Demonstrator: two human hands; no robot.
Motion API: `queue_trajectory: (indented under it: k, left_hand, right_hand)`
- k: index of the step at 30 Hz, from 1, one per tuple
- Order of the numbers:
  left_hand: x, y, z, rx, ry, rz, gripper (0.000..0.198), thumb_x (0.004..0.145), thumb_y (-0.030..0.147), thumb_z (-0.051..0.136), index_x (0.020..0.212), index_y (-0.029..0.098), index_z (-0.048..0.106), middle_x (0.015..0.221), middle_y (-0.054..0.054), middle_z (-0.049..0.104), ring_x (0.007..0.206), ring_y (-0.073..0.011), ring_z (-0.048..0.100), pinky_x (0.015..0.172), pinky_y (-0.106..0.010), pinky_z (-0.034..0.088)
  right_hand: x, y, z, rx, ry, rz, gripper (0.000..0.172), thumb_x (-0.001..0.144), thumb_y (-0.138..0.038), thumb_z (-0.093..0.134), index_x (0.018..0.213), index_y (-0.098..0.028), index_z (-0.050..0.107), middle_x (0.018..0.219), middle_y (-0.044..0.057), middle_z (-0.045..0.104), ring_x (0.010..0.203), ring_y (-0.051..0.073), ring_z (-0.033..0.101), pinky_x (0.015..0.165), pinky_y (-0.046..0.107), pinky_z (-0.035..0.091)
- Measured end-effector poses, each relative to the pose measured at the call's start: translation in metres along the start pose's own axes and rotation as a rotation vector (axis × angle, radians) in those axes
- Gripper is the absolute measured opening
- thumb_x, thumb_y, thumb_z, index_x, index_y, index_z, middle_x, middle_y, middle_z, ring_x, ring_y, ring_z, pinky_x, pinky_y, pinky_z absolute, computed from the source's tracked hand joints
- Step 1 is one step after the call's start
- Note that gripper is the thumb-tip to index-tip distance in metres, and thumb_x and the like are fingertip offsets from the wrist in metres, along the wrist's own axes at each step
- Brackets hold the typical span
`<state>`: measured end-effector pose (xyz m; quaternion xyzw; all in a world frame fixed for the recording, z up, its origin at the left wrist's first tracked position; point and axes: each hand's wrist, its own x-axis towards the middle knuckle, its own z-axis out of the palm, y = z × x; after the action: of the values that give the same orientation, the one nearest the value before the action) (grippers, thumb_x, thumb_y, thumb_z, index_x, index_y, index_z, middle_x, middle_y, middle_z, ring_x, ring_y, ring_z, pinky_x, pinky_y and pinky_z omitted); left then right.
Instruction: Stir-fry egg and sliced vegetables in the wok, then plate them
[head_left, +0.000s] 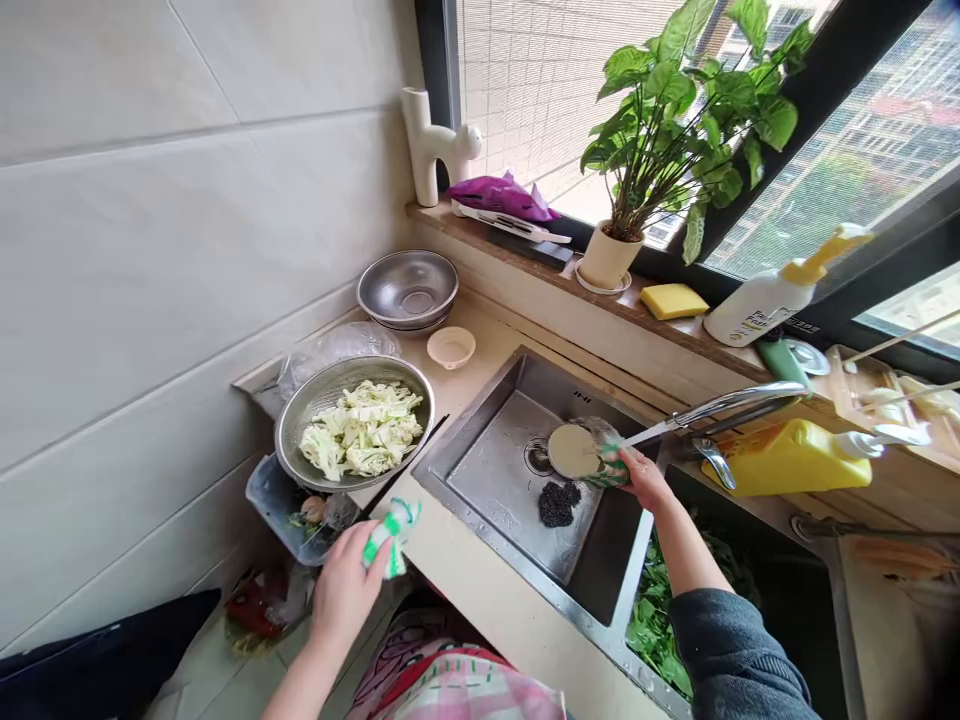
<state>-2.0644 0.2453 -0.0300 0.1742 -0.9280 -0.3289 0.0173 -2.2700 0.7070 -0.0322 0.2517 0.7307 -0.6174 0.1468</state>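
Observation:
At the lower left, my left hand (349, 575) pinches a crumpled green-and-white wrapper piece (394, 535) near the counter's front edge. My right hand (643, 478) reaches over the left sink basin (487, 470). In its fingers is a round, pale beige item (573, 451) with clear and green-and-white wrapping around it; its exact kind I cannot tell. The tap (712, 405) points toward this item from the right. Below it on the basin floor lies a black scouring pad (559, 503), beside the drain (537, 456).
A colander (292, 430) of cut cauliflower (364, 425) stands left of the sink, above a waste bin (262, 490). Behind are a metal bowl (409, 285) and small cream bowl (451, 347). Leafy greens (652, 625) fill part of the right basin. A yellow bottle (787, 458) stands behind it.

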Motion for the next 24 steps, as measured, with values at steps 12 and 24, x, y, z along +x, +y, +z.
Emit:
queue_trajectory:
  k: [12, 24]
  left_hand:
    - [-0.033, 0.111, 0.099, -0.099, -0.893, 0.302, 0.03, 0.059, 0.038, 0.076, 0.085, 0.024, 0.072, 0.088, -0.007, 0.064, 0.087, -0.0293, 0.056, 0.077, -0.038, 0.041]
    - [0.102, 0.253, 0.204, -1.003, -0.851, -0.259, 0.056, 0.069, 0.07, 0.055, 0.068, 0.015, 0.064, 0.061, -0.006, 0.062, 0.065, -0.0213, 0.06, 0.067, -0.035, 0.047]
  right_hand:
    - [-0.015, -0.016, 0.008, 0.151, -0.19, -0.004, 0.039, 0.056, -0.026, 0.079, 0.09, -0.023, 0.06, 0.088, 0.002, 0.07, 0.075, 0.02, 0.065, 0.062, 0.03, 0.054]
    - [-0.037, -0.033, 0.017, 0.261, -0.447, -0.022, 0.042, 0.057, -0.028, 0.079, 0.095, -0.018, 0.066, 0.084, 0.006, 0.068, 0.067, 0.02, 0.064, 0.057, 0.033, 0.054]
